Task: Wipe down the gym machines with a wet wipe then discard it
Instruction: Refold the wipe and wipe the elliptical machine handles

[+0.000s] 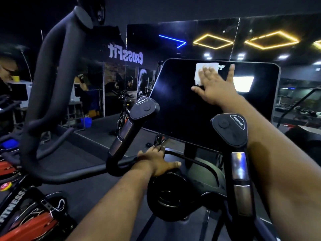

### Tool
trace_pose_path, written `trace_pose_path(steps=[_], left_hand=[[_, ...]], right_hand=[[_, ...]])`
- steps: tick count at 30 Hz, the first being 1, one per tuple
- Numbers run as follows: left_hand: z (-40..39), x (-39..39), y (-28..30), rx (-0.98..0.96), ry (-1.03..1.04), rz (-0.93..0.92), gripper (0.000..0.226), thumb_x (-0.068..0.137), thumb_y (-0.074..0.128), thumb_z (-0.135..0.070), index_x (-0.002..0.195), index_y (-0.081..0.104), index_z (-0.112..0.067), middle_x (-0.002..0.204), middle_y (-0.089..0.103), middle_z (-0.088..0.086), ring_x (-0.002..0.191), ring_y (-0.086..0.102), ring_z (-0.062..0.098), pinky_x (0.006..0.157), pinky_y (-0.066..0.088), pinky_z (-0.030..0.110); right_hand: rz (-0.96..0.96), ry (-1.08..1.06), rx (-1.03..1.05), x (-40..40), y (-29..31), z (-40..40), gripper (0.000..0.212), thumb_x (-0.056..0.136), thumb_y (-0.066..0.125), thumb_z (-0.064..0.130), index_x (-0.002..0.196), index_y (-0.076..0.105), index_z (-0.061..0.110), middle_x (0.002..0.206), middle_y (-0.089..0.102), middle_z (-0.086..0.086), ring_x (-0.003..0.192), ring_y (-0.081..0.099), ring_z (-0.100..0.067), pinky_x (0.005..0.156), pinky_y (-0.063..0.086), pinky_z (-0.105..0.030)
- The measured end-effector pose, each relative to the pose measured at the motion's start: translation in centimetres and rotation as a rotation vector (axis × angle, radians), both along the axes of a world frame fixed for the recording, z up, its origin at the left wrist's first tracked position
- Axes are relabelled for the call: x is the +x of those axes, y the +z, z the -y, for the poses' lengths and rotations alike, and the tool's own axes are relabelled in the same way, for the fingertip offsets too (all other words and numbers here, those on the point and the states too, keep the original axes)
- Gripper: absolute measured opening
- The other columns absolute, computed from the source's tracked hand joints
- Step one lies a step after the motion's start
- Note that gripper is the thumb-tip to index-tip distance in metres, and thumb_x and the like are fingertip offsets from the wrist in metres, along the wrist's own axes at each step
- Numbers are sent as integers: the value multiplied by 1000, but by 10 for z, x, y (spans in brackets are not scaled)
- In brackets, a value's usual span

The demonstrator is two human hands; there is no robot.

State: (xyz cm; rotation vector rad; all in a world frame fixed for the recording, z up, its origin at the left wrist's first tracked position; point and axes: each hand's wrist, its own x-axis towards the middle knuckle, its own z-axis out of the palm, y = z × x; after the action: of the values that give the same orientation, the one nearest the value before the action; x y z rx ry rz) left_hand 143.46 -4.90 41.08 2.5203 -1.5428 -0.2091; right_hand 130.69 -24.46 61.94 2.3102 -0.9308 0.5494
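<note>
- Right hand (214, 87): arm stretched forward, fingers straight and spread, palm flat, pressing the wipe (204, 71) against the screen (182, 105).
- Wipe: white, flat on the glass at 12 o'clock of the screen, showing past the fingertips toward 11 o'clock; roughly square, long axis unclear.
- Left hand (156, 161): fingers straight, resting on the console (206, 171) below the screen at 6 o'clock, grasping nothing.

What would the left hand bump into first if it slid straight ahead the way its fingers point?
Probably the dark post under the screen: the left hand rests on the machine's frame, fingers pointing up toward it. Depth is unclear.
</note>
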Motion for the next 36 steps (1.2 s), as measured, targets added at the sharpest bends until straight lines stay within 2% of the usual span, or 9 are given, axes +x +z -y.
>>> trace_pose_path(steps=[3, 6, 11, 16, 19, 26, 31, 34, 36], left_hand=[[1, 2, 0, 6, 0, 5, 114, 77, 29, -96, 164, 4, -26, 171, 1, -8, 157, 1, 13, 123, 10, 55], [1, 1, 0, 13, 7, 16, 115, 77, 29, -96, 164, 4, -26, 171, 0, -9, 157, 0, 12, 123, 11, 55], [2, 2, 0, 17, 19, 3, 115, 75, 31, -97, 164, 3, -29, 171, 0, -11, 157, -2, 11, 122, 9, 58], [-1, -1, 2, 20, 20, 8, 113, 77, 30, -95, 164, 4, -27, 171, 1, -10, 157, -1, 11, 122, 10, 57], [0, 2, 0, 2, 20, 7, 115, 75, 28, -97, 164, 5, -27, 171, 2, -10, 157, 1, 11, 122, 12, 56], [2, 5, -4, -12, 5, 24, 117, 73, 25, -98, 164, 7, -26, 171, 4, -9, 157, 3, 12, 122, 13, 55], [1, 2, 0, -8, 13, 26, 117, 74, 27, -98, 164, 9, -25, 171, 6, -9, 157, 5, 13, 121, 15, 53], [0, 1, 0, 2, 24, 28, 117, 74, 28, -97, 164, 8, -26, 171, 6, -8, 157, 4, 13, 121, 14, 54], [-1, -1, 1, 6, 26, 35, 115, 75, 28, -97, 164, 8, -26, 171, 6, -8, 157, 4, 13, 122, 15, 54]], right_hand=[[56, -5, 5, 8, -11, -7, 89, 95, 8, 76, 163, 6, 18, 171, 2, 0, 157, 1, -14, 110, -22, -72], [-59, 78, 28, 7, -45, -38, 86, 96, 12, 74, 163, 8, 19, 171, 3, 1, 157, 2, -13, 111, -21, -71], [-234, 292, 31, -14, -119, -93, 101, 78, -8, 74, 162, 14, 23, 170, 9, 5, 156, 5, -10, 110, -26, -62], [-275, 378, -43, -19, -114, -73, 87, 91, 10, 73, 156, 37, 22, 162, 36, 2, 148, 36, -14, 113, -16, -66], [-201, 160, -57, -19, -73, -37, 91, 89, 2, 81, 162, 8, 27, 170, 8, 8, 155, 8, -6, 112, -15, -72], [89, -24, 6, -20, -18, -6, 89, 94, 8, 77, 163, 1, 21, 171, -2, 4, 156, -4, -12, 112, -20, -71], [-24, 105, -42, -18, -75, -32, 87, 95, 13, 75, 162, 12, 20, 170, 8, 2, 156, 7, -13, 115, -15, -70], [-4, 408, 4, -23, -128, -54, 89, 93, 20, 73, 155, 38, 11, 162, 33, -10, 150, 32, -29, 117, -8, -68], [34, 586, 48, -28, -148, -72, 81, 94, 37, 61, 139, 56, -4, 146, 51, -24, 134, 49, -45, 123, -17, -43]])
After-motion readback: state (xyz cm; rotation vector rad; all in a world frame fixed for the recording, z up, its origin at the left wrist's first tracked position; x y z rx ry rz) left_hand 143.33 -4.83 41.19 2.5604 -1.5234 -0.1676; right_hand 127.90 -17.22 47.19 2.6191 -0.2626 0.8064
